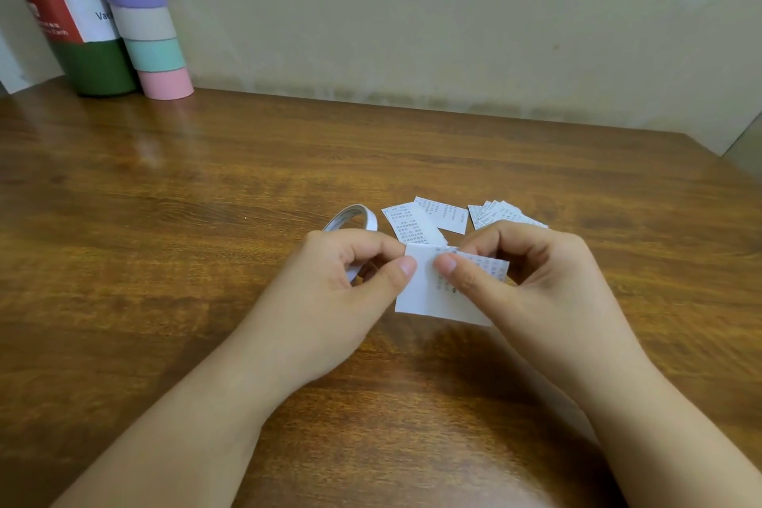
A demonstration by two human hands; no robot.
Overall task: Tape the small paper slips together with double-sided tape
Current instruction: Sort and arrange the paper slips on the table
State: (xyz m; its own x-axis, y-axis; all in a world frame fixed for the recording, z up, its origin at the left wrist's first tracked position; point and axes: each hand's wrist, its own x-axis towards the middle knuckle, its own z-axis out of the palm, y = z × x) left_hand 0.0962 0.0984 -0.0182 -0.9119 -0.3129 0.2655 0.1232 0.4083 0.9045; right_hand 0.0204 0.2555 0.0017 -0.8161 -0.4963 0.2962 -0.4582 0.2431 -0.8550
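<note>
My left hand (350, 280) and my right hand (532, 272) both pinch a small white paper slip (429, 297) just above the wooden table (206, 219), thumbs on its near face at the top edge. Printed text shows on a slip under my right thumb. A thin white ring of double-sided tape (354, 219) lies partly behind my left hand. Beyond the hands lie printed slips (412, 227), a further slip (447, 214), and a fanned pile of several slips (501, 212).
At the back left stand a dark green bottle (82, 41) with a red and white label and a tall tube (144, 21) banded white, purple, teal and pink. A beige wall (453, 12) runs behind the table.
</note>
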